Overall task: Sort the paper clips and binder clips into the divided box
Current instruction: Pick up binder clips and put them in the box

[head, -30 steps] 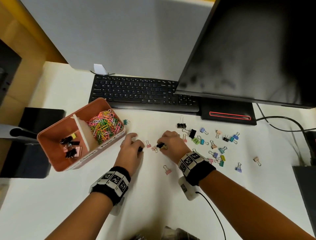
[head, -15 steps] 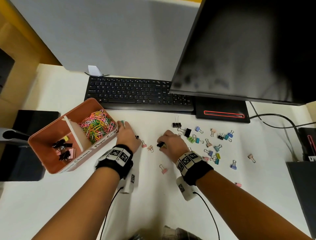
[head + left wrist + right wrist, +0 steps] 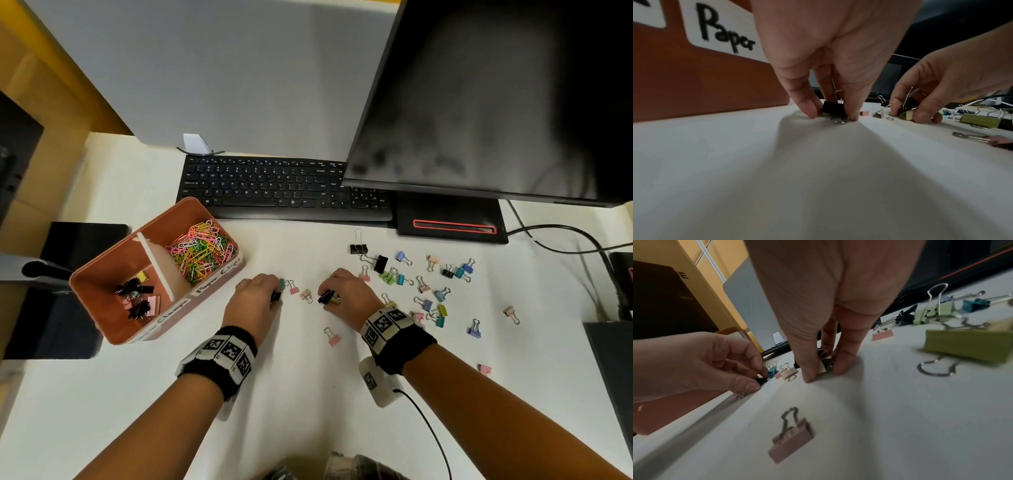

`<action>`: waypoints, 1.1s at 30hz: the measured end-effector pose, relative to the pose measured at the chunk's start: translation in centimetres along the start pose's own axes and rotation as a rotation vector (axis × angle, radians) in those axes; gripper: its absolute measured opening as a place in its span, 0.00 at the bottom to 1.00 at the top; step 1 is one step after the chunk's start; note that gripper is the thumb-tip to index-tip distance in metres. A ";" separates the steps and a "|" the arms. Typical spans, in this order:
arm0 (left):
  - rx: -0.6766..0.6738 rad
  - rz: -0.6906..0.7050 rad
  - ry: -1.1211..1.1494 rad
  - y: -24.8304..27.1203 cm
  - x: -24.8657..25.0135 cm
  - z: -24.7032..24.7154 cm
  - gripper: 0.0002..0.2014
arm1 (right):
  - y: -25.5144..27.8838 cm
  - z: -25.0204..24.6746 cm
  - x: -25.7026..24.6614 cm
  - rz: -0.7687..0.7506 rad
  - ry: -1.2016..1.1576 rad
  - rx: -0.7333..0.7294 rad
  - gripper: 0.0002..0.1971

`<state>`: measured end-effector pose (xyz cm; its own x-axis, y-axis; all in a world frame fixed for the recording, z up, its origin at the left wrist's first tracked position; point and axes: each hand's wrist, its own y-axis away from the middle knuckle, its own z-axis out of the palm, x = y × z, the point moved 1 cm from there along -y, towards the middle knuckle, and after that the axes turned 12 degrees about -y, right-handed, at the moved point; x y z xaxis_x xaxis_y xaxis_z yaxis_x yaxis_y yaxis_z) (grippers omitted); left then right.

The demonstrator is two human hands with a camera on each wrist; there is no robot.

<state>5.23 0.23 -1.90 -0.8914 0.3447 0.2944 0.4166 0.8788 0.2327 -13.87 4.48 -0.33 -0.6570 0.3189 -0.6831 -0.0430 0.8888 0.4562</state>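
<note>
On the white desk my left hand (image 3: 275, 295) pinches a small black binder clip (image 3: 832, 108) between thumb and fingers, low on the surface. A teal binder clip (image 3: 772, 370) lies at its index fingertip. My right hand (image 3: 327, 298) pinches a black and a pale yellow binder clip (image 3: 825, 365) together against the desk. The pink divided box (image 3: 219, 277) stands to the left. Its right compartment holds coloured paper clips (image 3: 202, 250). Its left compartment holds several binder clips (image 3: 138, 298). Several loose binder clips (image 3: 424, 287) lie scattered to the right of my right hand.
A black keyboard (image 3: 274, 188) and a monitor (image 3: 496, 102) on its stand (image 3: 452, 222) sit behind the clips. Pink binder clips (image 3: 332, 337) lie between and below my hands. Cables (image 3: 565, 236) run along the right. Dark objects sit at both desk edges.
My left hand reached up to the teal clip by the box corner and came back with it beside the pink clip. My right hand stayed in place on its clips.
</note>
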 end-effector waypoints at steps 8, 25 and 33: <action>-0.129 0.086 -0.075 -1.7 0.4 0.4 0.31 | 0.3 0.6 0.3 0.014 -0.021 0.033 0.13; 0.299 -0.074 0.297 4.5 -3.9 -8.6 0.10 | -0.3 2.1 -8.2 -0.331 -0.130 0.043 0.13; 0.224 -0.462 0.356 5.9 -13.9 -14.7 0.20 | -4.0 8.7 -22.3 -0.478 -0.151 -0.104 0.18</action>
<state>22.74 -4.23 8.98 -0.8405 -0.1847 0.5093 -0.0798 0.9721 0.2208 7.51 -3.33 8.17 -0.4303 -0.0645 -0.9004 -0.3918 0.9119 0.1220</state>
